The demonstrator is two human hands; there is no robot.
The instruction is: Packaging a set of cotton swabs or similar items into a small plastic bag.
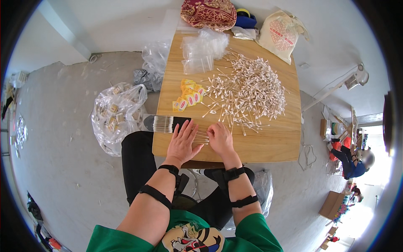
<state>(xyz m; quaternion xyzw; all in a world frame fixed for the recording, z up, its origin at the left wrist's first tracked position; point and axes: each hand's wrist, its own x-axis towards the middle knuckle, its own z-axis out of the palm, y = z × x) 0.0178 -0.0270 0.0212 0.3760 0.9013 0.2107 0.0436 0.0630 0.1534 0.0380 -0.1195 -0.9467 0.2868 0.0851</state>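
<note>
My left hand (181, 142) lies flat near the table's front edge, fingers stretched and apart, over a black pad (181, 121) and some cotton swabs (202, 137). Those swabs show between my two hands. Just to the right, my right hand (221, 138) has its fingers curled together beside the swab ends; what is inside them is hidden. Left of my left hand, a row of cotton swabs (163, 124) lies side by side on the dark pad. Beyond my hands spreads a large loose heap of cotton swabs (256, 88).
Yellow-and-white printed packets (191, 97) and clear plastic bags (201, 48) lie on the wooden table (268, 145). A cloth bag (280, 35) and patterned red bundle (208, 13) sit at its far end. On the floor left stands a filled clear sack (117, 115). Another person (357, 166) sits far right.
</note>
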